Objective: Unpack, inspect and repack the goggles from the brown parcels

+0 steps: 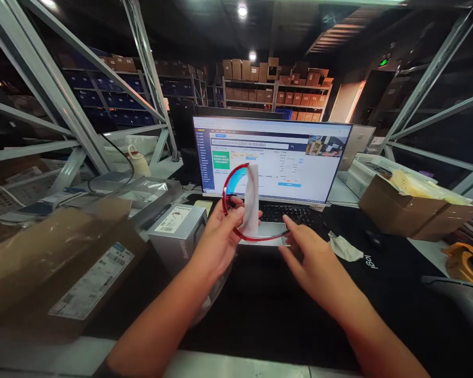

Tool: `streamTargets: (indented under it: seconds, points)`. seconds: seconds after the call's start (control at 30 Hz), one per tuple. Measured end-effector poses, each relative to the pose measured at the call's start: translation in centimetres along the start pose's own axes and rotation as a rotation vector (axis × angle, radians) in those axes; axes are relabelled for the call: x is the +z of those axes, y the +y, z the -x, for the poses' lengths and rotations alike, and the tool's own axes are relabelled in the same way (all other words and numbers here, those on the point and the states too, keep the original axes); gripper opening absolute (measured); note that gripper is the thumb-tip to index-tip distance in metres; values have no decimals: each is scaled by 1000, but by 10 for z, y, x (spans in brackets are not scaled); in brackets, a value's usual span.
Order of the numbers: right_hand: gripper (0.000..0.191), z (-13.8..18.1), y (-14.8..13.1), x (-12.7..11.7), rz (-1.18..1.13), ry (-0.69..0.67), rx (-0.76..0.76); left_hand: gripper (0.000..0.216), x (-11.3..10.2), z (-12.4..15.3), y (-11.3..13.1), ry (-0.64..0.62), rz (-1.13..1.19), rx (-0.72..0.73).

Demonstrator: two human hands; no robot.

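Sports sunglasses (pixel 225 190) with a red frame and a bluish lens are held up in front of the monitor. A white soft wrap (pixel 252 202) covers part of them and hangs upright. My left hand (pixel 224 228) is closed around the left side of the frame, thumb towards me. At the dark tip of the lower temple arm is my right hand (pixel 305 244), its index finger against the tip and its thumb lower down; its other fingers are partly hidden. Beside my left hand stands a grey box (pixel 177 228) with a white label picturing eyewear.
The lit monitor (pixel 315 173) stands behind a black keyboard (pixel 277 211). A labelled carton (pixel 82 278) is at the left, another carton (pixel 409 207) at the right. Crumpled white paper (pixel 344 248) and a mouse (pixel 373 237) lie on the black mat (pixel 283 325).
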State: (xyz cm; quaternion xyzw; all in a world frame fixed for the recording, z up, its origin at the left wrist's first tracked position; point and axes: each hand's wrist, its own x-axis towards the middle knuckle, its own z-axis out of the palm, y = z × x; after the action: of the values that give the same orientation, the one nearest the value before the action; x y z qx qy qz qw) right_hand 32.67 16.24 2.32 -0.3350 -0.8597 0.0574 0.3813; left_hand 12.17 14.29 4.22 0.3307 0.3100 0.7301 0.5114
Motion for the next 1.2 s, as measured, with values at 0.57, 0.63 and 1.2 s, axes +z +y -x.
streamTargets:
  seconds: [0.57, 0.63, 1.2]
  points:
    - [37, -10, 0, 35, 342, 168, -435, 45, 5, 4, -24, -12, 66, -13]
    - [34, -10, -1, 37, 327, 182, -480, 45, 6, 4, -25, 6, 143, -60]
    - [19, -12, 26, -10, 2, 285, 2, 36, -10, 18, 16, -595, -1075, 83]
